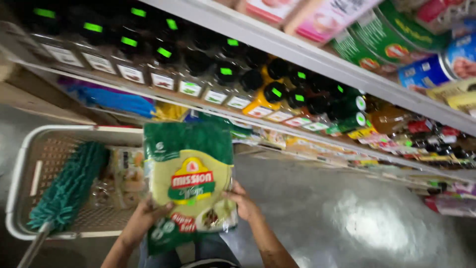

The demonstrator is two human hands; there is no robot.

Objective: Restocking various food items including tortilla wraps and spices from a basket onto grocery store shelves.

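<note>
we hold a green bag of flat wraps (189, 178) upright between both hands: our left hand (147, 218) grips its lower left edge, our right hand (242, 199) closes on its right edge. left of the left hand sits a pale plastic basket (20, 173) holding a teal brush (69, 188) and clear packets (124, 176). above the hands, dark-capped spice jars (198, 69) with white labels line a shelf; cans (391, 39) stand higher, right.

Stocked store shelves (277, 42) stand above a shiny grey floor (347, 213)
</note>
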